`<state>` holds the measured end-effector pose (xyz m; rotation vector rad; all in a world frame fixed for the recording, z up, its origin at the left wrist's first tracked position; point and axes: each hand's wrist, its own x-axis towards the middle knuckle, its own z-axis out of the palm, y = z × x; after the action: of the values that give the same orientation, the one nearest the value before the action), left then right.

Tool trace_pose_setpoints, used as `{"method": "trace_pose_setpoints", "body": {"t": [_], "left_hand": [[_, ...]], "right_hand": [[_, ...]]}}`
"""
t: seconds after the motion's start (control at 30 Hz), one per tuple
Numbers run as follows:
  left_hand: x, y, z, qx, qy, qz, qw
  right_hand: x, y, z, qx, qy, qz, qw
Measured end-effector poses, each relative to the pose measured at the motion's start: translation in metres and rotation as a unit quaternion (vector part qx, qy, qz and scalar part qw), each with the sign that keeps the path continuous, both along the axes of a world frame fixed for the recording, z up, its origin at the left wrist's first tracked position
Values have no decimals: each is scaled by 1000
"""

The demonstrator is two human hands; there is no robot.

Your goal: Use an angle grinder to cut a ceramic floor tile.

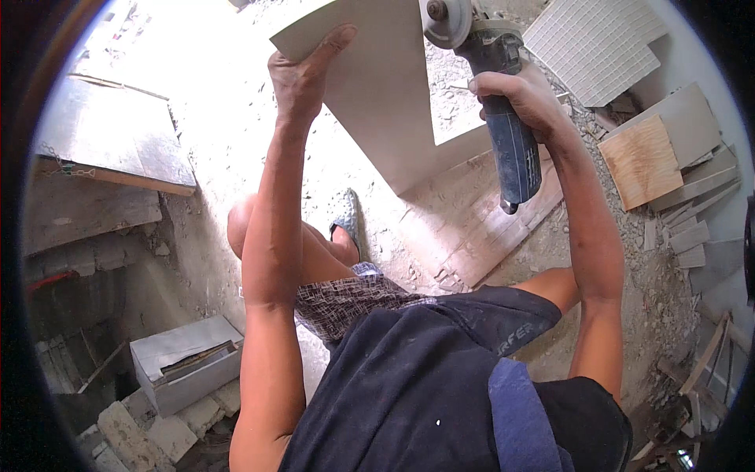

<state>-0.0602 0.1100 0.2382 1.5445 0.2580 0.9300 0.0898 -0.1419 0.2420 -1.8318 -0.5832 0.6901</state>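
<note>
My left hand point(305, 72) grips the left edge of a large grey tile point(381, 90), with the thumb lying on its face and the fingers out of sight behind it. The tile has a corner cut out of its right side, leaving an L shape. In my right hand point(525, 96) is a dark blue angle grinder point(510, 145), with my fingers wrapped round its body. The grinder's head and disc point(448, 25) point up and left, beside the tile's upper right edge. Below the tile, a dusty board point(503, 228) lies on the ground.
Tiles with a gridded back point(598, 47), a wood-coloured square piece point(641, 161) and several offcuts point(692, 236) lie to the right. At the left are a large panel point(118, 130), a grey box point(189, 362) and broken blocks point(130, 436). Rubble and dust cover the ground.
</note>
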Motion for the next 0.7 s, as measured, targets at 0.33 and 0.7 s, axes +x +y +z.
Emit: {"method": "trace_pose_setpoints", "body": {"t": [0.33,0.7], "left_hand": [[-3,4,1,-13,8,3,1000],[-1,0,5,-18,18,-26,999]], "right_hand": [[3,12,54,62,-23,-8,998],[29,-1,19,-18,-162,-40,986]]}}
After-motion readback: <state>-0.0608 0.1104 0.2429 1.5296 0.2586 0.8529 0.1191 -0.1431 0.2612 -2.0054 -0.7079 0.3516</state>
